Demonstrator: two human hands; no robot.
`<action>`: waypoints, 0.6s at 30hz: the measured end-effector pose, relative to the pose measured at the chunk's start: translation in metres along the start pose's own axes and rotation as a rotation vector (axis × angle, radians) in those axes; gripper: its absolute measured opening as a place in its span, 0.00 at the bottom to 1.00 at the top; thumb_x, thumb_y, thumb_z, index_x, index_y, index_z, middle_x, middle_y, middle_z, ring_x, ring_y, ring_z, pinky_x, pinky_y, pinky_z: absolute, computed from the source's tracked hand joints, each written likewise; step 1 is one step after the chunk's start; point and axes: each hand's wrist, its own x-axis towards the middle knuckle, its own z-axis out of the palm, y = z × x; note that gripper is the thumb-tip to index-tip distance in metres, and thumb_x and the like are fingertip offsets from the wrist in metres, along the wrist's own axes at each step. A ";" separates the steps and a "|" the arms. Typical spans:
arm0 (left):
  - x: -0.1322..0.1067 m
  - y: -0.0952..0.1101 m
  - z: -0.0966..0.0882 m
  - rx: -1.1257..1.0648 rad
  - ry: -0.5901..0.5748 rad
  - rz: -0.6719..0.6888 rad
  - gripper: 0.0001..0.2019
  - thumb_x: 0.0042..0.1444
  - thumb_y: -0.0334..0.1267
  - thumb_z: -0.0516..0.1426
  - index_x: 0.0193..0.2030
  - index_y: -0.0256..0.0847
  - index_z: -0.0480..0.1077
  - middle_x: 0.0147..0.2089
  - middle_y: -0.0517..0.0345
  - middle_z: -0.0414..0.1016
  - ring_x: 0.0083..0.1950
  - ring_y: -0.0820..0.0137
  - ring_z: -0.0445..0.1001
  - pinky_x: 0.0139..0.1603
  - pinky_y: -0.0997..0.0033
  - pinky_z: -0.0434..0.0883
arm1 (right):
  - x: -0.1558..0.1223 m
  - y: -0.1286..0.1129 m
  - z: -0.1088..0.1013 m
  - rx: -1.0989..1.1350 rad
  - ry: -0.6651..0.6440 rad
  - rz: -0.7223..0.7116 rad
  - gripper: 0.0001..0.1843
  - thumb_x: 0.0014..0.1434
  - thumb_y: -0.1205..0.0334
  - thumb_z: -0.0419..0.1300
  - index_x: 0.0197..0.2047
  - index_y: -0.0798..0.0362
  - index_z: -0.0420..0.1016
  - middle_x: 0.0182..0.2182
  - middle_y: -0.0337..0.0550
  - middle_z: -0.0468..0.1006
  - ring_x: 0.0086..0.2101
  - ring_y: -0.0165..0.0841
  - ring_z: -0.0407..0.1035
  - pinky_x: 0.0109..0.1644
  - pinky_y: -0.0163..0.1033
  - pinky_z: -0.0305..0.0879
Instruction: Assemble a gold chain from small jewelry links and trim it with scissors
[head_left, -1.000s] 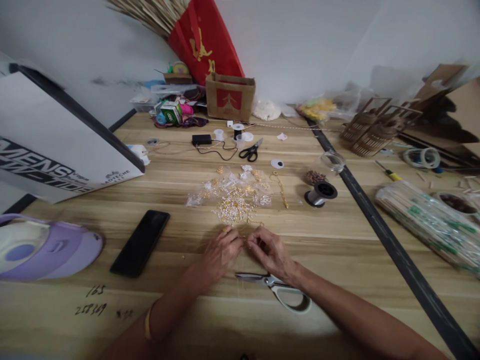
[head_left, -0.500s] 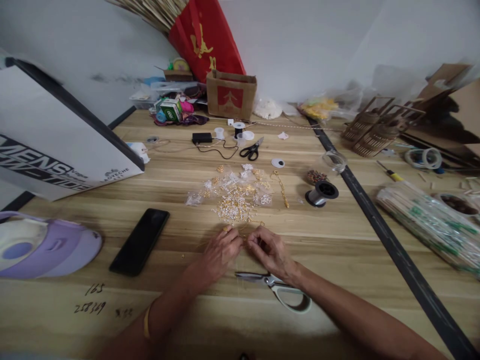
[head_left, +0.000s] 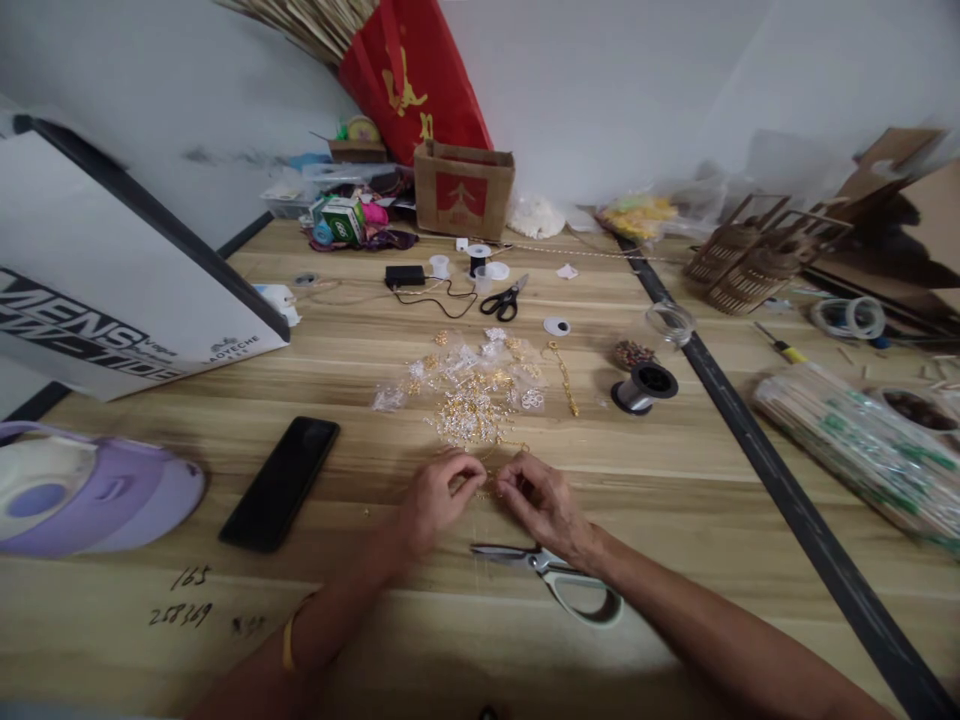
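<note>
My left hand (head_left: 441, 498) is closed, with thumb and forefinger pinched together at the tips. Whatever it holds is too small to make out. Facing it, my right hand (head_left: 546, 508) is closed too, its fingertips pinched at a thin gold chain (head_left: 511, 443) that runs partly behind the fingers. Just beyond both hands lies a loose heap of small gold and silver beads (head_left: 469, 412). Scissors with pale handles (head_left: 581, 592) lie on the wooden table below my right hand, blades pointing left.
Small plastic bags of findings (head_left: 457, 362) and a gold chain piece (head_left: 564, 380) lie past the heap. A wire spool (head_left: 643, 388) and black scissors (head_left: 504, 300) are farther out. On the left are a phone (head_left: 281, 485), purple visor (head_left: 142, 490) and white box (head_left: 112, 270).
My left hand has turned and lifted slightly, its thumb and forefinger now forming a visible ring. My right hand has stayed nearly still.
</note>
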 end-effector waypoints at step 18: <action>0.002 -0.007 -0.007 -0.967 -0.014 -0.413 0.06 0.40 0.34 0.63 0.25 0.34 0.72 0.22 0.59 0.73 0.25 0.76 0.68 0.31 0.74 0.63 | -0.001 -0.002 0.000 0.001 -0.015 0.021 0.06 0.60 0.66 0.53 0.32 0.54 0.67 0.24 0.37 0.65 0.25 0.27 0.60 0.28 0.32 0.56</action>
